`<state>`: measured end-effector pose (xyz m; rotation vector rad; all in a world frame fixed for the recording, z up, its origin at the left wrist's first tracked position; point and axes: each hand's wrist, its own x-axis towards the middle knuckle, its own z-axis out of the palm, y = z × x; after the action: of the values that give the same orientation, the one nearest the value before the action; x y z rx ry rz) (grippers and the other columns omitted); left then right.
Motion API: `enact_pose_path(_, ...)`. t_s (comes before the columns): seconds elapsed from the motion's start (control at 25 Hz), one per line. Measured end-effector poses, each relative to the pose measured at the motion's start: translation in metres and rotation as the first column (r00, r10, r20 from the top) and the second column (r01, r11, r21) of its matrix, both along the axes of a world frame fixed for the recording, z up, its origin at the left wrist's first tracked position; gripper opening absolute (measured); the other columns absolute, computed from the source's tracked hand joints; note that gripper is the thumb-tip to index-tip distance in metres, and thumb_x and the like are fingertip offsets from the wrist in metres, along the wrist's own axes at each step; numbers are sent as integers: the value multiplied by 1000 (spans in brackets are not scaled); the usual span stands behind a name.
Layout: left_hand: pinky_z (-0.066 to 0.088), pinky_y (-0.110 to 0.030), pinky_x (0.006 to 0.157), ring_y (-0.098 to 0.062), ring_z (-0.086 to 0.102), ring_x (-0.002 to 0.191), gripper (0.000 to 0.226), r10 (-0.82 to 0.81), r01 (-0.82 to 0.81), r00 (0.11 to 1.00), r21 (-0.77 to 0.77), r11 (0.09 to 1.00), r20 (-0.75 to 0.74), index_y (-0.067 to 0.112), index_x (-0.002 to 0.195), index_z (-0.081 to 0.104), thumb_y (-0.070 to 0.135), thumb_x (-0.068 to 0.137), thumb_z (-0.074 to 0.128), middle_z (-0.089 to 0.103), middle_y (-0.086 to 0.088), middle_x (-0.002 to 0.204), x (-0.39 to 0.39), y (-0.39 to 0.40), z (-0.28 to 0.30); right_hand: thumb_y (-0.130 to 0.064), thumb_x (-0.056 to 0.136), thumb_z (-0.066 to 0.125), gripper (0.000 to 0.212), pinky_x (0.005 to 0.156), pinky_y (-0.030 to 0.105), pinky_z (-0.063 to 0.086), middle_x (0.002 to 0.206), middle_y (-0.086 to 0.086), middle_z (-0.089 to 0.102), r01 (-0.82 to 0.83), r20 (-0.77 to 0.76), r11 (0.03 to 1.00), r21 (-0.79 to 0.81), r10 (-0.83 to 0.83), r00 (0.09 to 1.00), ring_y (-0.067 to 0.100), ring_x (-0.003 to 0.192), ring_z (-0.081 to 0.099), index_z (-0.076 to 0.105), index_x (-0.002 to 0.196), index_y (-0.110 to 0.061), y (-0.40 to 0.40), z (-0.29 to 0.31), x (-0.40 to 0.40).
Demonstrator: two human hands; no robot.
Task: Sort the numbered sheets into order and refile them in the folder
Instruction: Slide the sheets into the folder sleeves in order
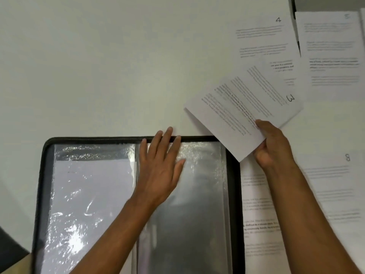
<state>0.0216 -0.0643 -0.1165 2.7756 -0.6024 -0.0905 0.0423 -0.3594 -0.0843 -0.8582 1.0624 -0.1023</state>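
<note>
A black folder (42, 175) lies open on the table, with clear plastic sleeves on both sides. Its left sleeve (92, 190) holds a white sheet; the right sleeve (203, 194) looks dark and empty. My left hand (161, 167) lies flat with straight fingers on the right sleeve's top, near the spine. My right hand (274, 145) grips the sheet numbered 3 (243, 107) by its lower edge, holding it tilted above the folder's top right corner.
Sheet 4 (262, 40) lies at the back right, with another sheet (331, 52) beside it. Sheet 8 (335, 184) and a further printed sheet (258, 214) lie right of the folder. The white table (98, 66) stretches to the back left.
</note>
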Motion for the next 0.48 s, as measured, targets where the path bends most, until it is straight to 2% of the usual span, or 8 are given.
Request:
enact_pose_path(0.12, 19, -64, 122, -33, 22, 157, 53, -48, 47, 998, 19, 999, 28, 16, 156, 45, 41, 110, 38, 24, -10, 171, -21, 12, -12, -6, 94, 72, 42, 78, 31, 62, 123, 11, 75, -9, -32, 999, -42, 7, 999, 20, 103, 75, 64, 135, -6, 4, 0, -34)
enact_pose_path(0.24, 22, -62, 120, -33, 30, 155, 45, -40, 42, 997, -31, 999, 64, 18, 149, 56, 37, 111, 41, 35, -9, 167, -26, 16, -15, -3, 95, 70, 43, 83, 35, 63, 123, 9, 75, 13, -33, 994, -112, -17, 999, 20, 103, 76, 62, 137, -9, 7, 0, -54)
enact_pose_path(0.32, 22, -60, 121, -31, 36, 152, 38, -43, 47, 997, -61, 997, 67, 18, 139, 64, 34, 110, 46, 45, -6, 161, -28, 16, -15, -3, 95, 70, 44, 89, 38, 63, 123, 8, 75, 21, -24, 991, -134, -24, 999, 22, 108, 74, 62, 138, -10, 9, 2, -62)
enact_pose_path(0.48, 24, -59, 120, -28, 49, 143, 16, -85, 94, 992, -102, 990, 92, 15, 110, 73, 22, 105, 58, 60, -2, 147, -32, 18, -11, -5, 95, 71, 44, 88, 39, 62, 124, 8, 75, 53, 9, 995, -88, -52, 999, 21, 110, 74, 62, 138, -10, 16, 9, -71)
